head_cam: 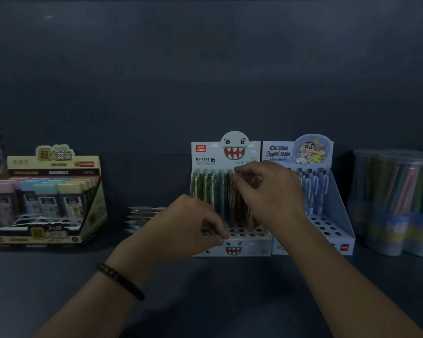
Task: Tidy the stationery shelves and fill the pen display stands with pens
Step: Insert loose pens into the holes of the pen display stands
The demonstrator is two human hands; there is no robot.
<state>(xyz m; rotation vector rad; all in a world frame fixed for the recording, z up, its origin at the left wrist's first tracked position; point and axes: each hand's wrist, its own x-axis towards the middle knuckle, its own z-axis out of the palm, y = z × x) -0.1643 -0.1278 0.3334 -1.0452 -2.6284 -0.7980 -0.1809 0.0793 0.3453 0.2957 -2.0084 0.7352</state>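
A white pen display stand with a toothy monster face stands in the middle of the dark shelf. Several green and brown pens stand upright in its back rows, and empty holes show in front. My right hand pinches the top of a brown pen in the stand. My left hand is curled around a pen low at the stand's front left corner. A loose pile of pens lies on the shelf just left of the stand.
A light blue cartoon pen stand, partly filled, adjoins on the right. Clear tubs of coloured pencils stand at far right. A yellow display box of pastel cases sits at left. The shelf's back wall is dark.
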